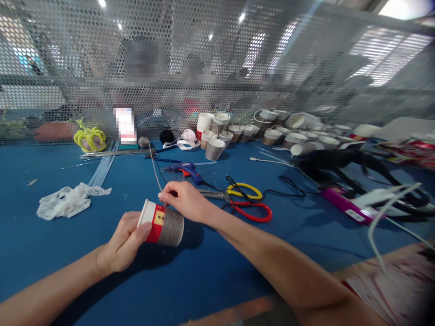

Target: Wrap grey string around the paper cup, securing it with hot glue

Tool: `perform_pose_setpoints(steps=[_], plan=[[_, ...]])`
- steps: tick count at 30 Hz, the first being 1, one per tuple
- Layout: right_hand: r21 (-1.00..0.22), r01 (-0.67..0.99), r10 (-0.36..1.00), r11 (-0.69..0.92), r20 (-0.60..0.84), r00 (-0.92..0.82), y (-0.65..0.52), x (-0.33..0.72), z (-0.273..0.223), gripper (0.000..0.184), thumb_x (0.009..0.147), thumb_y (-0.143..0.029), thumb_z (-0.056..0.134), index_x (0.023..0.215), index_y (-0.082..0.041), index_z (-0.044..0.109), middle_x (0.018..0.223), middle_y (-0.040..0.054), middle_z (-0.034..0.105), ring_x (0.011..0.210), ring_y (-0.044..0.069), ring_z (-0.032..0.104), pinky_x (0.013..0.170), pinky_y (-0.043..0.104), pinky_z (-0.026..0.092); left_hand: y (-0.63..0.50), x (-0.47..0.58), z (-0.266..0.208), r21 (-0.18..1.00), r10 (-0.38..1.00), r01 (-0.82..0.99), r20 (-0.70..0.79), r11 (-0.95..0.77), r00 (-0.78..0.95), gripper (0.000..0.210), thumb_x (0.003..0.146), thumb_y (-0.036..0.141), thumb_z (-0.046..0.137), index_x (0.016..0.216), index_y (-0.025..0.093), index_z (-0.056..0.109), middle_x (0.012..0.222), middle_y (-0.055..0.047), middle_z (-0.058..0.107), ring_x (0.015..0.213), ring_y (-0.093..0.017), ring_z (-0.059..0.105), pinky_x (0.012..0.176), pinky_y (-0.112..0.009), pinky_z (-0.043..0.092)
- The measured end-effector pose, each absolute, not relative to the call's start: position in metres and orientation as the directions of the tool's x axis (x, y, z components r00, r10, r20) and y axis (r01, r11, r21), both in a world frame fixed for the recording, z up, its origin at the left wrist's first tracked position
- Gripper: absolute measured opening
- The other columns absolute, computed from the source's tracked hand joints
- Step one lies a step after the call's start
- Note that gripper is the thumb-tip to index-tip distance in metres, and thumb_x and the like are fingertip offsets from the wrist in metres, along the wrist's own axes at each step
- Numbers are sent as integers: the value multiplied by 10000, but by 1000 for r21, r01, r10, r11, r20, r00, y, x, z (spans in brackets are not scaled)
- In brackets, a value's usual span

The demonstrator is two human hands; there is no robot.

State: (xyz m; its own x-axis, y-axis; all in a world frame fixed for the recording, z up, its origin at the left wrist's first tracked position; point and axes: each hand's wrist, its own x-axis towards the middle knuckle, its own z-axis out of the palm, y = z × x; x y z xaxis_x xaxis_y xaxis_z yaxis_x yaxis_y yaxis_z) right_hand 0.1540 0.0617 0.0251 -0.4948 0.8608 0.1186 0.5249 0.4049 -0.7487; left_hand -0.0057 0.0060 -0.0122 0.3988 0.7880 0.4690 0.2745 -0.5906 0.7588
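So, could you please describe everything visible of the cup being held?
The paper-looking cup is tipped sideways over the blue table, rim toward picture left. It is white by the rim, then red with a yellow label; grey yarn wraps its base half. The left hand grips it near the rim; the right hand pinches the strand at its upper side.

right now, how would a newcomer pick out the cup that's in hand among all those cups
On the blue table, find the left hand at the near side. It holds a tilted paper cup with gray yarn wound around its base end. Unlike the cups clustered behind, it is hand-held and shows a red band between white rim and yarn.
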Motion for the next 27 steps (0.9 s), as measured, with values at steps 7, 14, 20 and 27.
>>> perform_pose_setpoints(steps=[7, 14, 20, 27], plan=[[-716, 561, 854, 416, 96, -512, 62, 154, 26, 169, 736, -229, 470, 603, -131, 507, 530, -13, 516, 479, 59, 427, 459, 172, 301, 6, -7, -13, 699, 761, 322, 513, -639, 397, 356, 795, 199, 296, 442, 163, 338, 453, 25, 344, 419, -88, 321, 442, -238, 265], [-690, 589, 844, 420, 58, -533, 62, 153, 25, 184, 740, -245, 466, 607, -127, 513, 557, -10, 523, 496, 61, 423, 463, 176, 294, 7, -8, -15, 648, 709, 305, 565, -698, 422, 339, 793, 181, 308, 460, 161, 369, 451, 16, 380, 422, -96, 344, 437, -237, 280], [-759, 541, 828, 363, -5, -561, 65, 158, 29, 331, 772, -399, 393, 686, -117, 545, 641, 30, 555, 551, 85, 465, 500, 196, 348, 8, -8, -12, 589, 657, 295, 634, -752, 409, 291, 781, 136, 316, 513, 152, 431, 493, 1, 438, 448, -101, 387, 455, -232, 312], [-873, 397, 591, 282, -168, -789, 67, 178, 55, 453, 742, -456, 422, 1051, -129, 469, 953, 79, 547, 768, 124, 522, 635, 227, 430, 13, -11, -11, 636, 682, 265, 610, -725, 402, 246, 792, 154, 317, 714, 141, 550, 651, -34, 513, 561, -127, 438, 574, -241, 373]])
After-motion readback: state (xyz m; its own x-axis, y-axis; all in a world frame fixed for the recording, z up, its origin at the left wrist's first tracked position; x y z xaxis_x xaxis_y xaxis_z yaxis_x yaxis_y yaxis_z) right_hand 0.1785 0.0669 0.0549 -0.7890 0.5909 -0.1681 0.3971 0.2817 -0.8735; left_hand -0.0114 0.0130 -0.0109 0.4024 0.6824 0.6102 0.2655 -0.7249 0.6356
